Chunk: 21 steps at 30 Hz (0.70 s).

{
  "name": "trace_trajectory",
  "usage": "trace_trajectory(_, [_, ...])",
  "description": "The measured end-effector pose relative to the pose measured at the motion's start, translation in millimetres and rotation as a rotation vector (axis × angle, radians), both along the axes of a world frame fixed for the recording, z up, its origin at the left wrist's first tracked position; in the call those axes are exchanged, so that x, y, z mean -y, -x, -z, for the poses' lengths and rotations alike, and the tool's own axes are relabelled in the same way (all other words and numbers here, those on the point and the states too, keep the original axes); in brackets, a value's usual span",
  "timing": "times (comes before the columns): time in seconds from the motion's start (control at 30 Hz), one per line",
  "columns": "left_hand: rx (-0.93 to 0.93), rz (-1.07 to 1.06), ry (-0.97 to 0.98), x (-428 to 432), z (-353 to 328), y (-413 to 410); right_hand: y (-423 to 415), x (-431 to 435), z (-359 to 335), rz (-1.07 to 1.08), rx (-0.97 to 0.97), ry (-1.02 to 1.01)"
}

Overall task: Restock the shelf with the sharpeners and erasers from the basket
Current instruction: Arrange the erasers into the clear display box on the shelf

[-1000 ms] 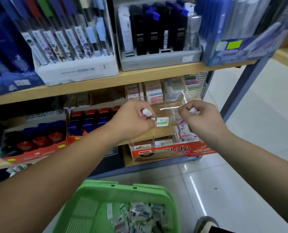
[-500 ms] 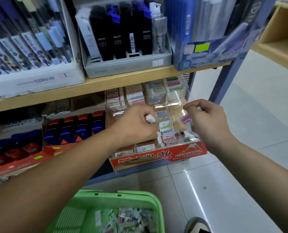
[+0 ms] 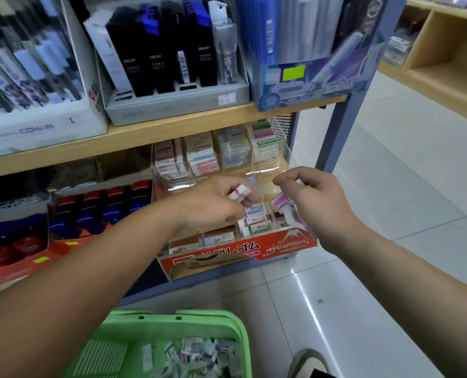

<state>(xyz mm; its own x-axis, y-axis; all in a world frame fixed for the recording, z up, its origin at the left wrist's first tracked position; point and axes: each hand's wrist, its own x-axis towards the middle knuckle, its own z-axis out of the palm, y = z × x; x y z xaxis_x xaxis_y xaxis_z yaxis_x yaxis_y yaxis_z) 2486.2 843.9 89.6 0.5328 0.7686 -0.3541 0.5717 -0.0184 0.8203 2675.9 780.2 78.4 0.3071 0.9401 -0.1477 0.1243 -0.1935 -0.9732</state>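
L hand (image 3: 213, 205): thumb and fingertips pinch a white eraser (image 3: 240, 192) w/ a red-pink band, held over the front row of the clear organizer (image 3: 182, 184). R hand (image 3: 322, 205): fingers curled, gripping a pink eraser (image 3: 280, 201) that sticks out below the thumb, tilted, over the organizer's right end. The hands are near each other but apart; a clear divider wall stands between them.

Front-row compartments under the L hand hold small packed erasers. The back row holds four stacks of them, close under the shelf board (image 3: 172, 130), which limits access from above. A red box (image 3: 289, 242) marked HARD ERASER sits just in front of the organizer and covers its lower edge.

On the shelf board: grey tray (image 3: 172, 110) w/ black boxes. Blue post (image 3: 347, 126) stands right of the organizer. Green basket (image 3: 227, 320) sits below the forearms, w/ loose erasers (image 3: 202, 356) piled inside. Sharpeners: cannot tell.
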Motion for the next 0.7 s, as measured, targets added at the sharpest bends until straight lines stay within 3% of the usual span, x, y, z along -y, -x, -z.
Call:
trace_trajectory(0.1, [0.273,-0.023,0.322,4,-3,11,4,1,-3,-0.131,0.003,-0.001])
trace_trajectory(0.17, [0.355,-0.008,0.359,7,-2,16,9,3,-3,-0.225,0.006,0.005])
trace_trajectory(0.37, [0.347,-0.116,0.246,12,-2,22,11,7,-10,-0.317,-0.057,0.012])
trace_trajectory(0.57, [0.324,-0.092,0.219,11,-2,31,16,7,-8,-0.312,0.07,0.042])
trace_trajectory(0.7, [0.199,-0.071,-0.005,7,-2,29,20,7,-7,-0.283,0.109,0.0])
